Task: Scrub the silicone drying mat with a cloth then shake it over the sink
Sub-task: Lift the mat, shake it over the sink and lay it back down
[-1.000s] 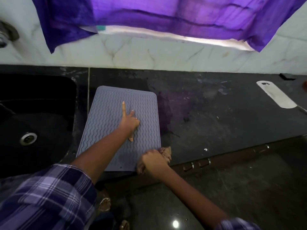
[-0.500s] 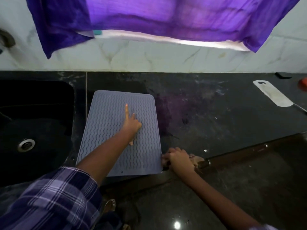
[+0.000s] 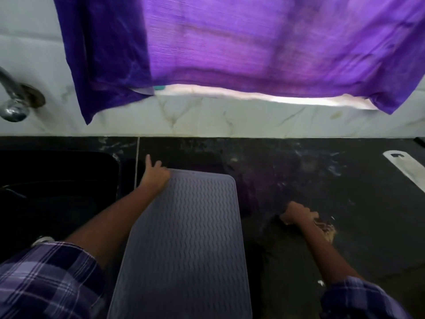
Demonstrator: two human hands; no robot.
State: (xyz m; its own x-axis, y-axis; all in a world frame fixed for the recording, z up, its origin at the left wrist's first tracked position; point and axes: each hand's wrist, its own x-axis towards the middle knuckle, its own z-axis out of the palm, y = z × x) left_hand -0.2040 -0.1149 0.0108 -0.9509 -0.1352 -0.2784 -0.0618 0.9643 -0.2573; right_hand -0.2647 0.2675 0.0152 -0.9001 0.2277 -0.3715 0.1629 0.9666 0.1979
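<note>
While one mat (image 3: pixel 184 238) lies flat | left hand (image 3: pixel 155 177) grips corner | right hand (image 3: pixel 295 215) clutches one cloth (image 3: pixel 324 227)

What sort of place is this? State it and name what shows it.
Most likely a home kitchen: a dark sink set into a black stone counter, a metal tap on the tiled wall, and a silicone drying mat.
</note>
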